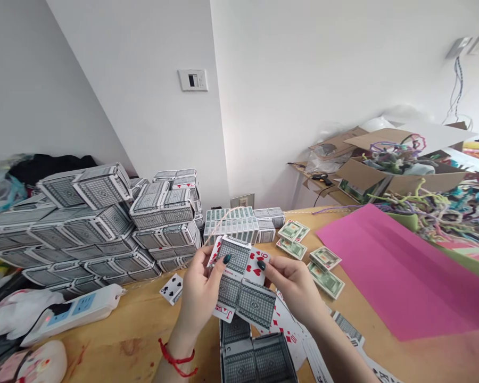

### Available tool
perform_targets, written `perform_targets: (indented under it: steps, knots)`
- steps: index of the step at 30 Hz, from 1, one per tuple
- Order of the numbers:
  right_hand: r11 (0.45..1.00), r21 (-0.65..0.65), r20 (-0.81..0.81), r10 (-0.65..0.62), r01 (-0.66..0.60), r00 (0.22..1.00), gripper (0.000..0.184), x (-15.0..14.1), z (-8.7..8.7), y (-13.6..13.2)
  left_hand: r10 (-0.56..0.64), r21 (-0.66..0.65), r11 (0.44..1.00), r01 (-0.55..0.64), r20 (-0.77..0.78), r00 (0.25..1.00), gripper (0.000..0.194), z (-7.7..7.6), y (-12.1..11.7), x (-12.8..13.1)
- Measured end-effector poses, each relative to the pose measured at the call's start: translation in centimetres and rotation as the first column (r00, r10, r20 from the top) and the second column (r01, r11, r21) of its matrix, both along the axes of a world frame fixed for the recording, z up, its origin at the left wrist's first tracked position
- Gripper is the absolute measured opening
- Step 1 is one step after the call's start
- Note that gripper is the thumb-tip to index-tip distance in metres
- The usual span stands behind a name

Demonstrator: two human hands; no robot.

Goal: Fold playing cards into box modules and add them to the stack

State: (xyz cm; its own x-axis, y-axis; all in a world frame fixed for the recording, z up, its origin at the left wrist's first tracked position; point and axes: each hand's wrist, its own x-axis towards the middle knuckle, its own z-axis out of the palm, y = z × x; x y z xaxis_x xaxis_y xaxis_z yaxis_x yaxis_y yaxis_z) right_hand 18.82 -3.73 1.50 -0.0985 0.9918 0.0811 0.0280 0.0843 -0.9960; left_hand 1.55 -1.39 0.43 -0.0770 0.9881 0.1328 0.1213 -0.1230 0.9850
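Note:
Between my two hands is a piece made of joined playing cards (pixel 256 303), mostly grey patterned backs outward, with a jack's corner showing low on it. My left hand (pixel 203 290) grips its left side, thumb on top. My right hand (pixel 293 282) pinches a red hearts card (pixel 255 265) at the upper right of the piece, thumb across its face. Right below stands a block built of grey-backed cards (pixel 259 356). Loose face-up cards (pixel 289 335) lie partly hidden under my right forearm. A single spades card (pixel 171 289) lies left of my left hand.
Stacked card-built blocks (pixel 83 229) rise at the left. A white power strip (pixel 75 314) lies in front of them. Small green banknote-like bundles (pixel 326 274) and a pink sheet (pixel 403 271) are on the right. Farther right, an open cardboard box (pixel 367 175) holds coloured fuzzy strands.

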Motion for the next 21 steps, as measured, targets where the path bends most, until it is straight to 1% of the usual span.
perform_targets:
  steps: [4, 9, 12, 16, 20, 21]
  knots:
    - [1.000, -0.014, 0.020, -0.014, 0.014, 1.000, 0.034, -0.02, -0.13, 0.10, -0.018, -0.013, 1.000, 0.018, 0.000, 1.000, 0.025, -0.13, -0.06, 0.15]
    - [1.000, -0.012, 0.035, -0.028, 0.028, 0.999, 0.035, -0.03, -0.56, 0.11, -0.051, -0.028, 0.998, 0.052, 0.043, 0.998, 0.024, -0.17, -0.28, 0.56]
    - [1.000, -0.007, 0.040, -0.025, 0.025, 0.999, 0.036, -0.01, -0.86, 0.17, -0.042, -0.007, 0.999, 0.042, 0.048, 0.998, 0.023, -0.25, -0.37, 0.68]
    - [1.000, -0.014, 0.032, -0.025, 0.026, 0.999, 0.036, -0.05, -0.93, 0.29, -0.034, 0.023, 0.999, 0.034, 0.010, 0.999, 0.021, -0.26, -0.40, 0.70]
    - [1.000, -0.017, 0.011, -0.010, 0.010, 1.000, 0.036, -0.12, -0.74, 0.41, 0.005, 0.035, 0.999, -0.004, -0.014, 1.000, 0.036, -0.43, -0.30, 0.70]
    - [1.000, -0.020, 0.012, -0.007, 0.007, 1.000, 0.036, -0.14, -0.75, 0.44, 0.003, 0.034, 0.999, -0.002, -0.034, 0.999, 0.038, -0.50, -0.27, 0.70]
